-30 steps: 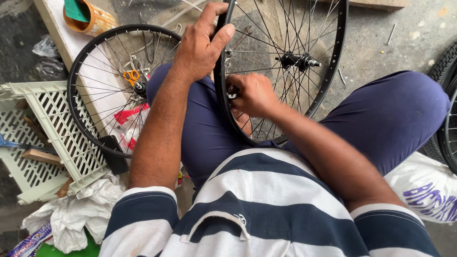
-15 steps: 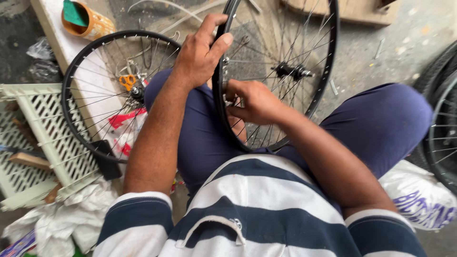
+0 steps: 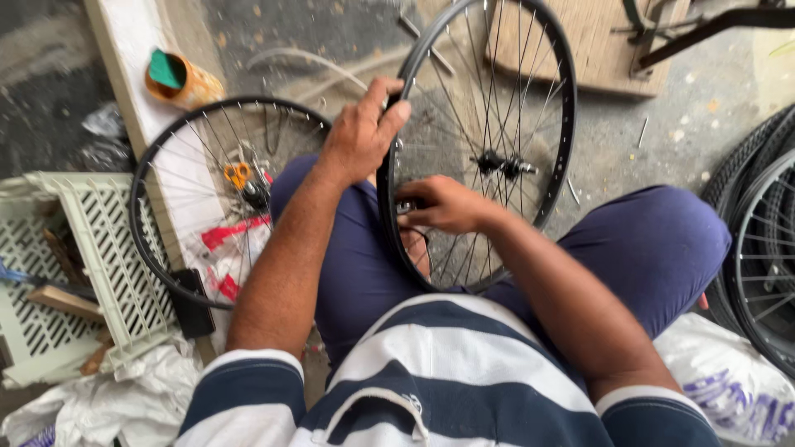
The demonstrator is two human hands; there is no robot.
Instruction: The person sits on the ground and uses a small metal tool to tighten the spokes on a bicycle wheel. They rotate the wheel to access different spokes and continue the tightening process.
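A black spoked bicycle wheel stands upright between my knees, its hub near the middle. My left hand grips the rim at its upper left side. My right hand is at the inner side of the rim lower down, fingers pinched on a small metal tool or spoke nipple that is mostly hidden. My legs in blue trousers flank the wheel.
A second spoked wheel lies to the left, over a white board and red-and-white scraps. An orange cup sits above it. A white plastic crate is far left; tyres lean at the right edge. A wooden board lies beyond.
The view has shifted so the wheel and hands sit lower and more central. My left hand stays on the rim; my right hand stays at the inner rim, moved slightly.
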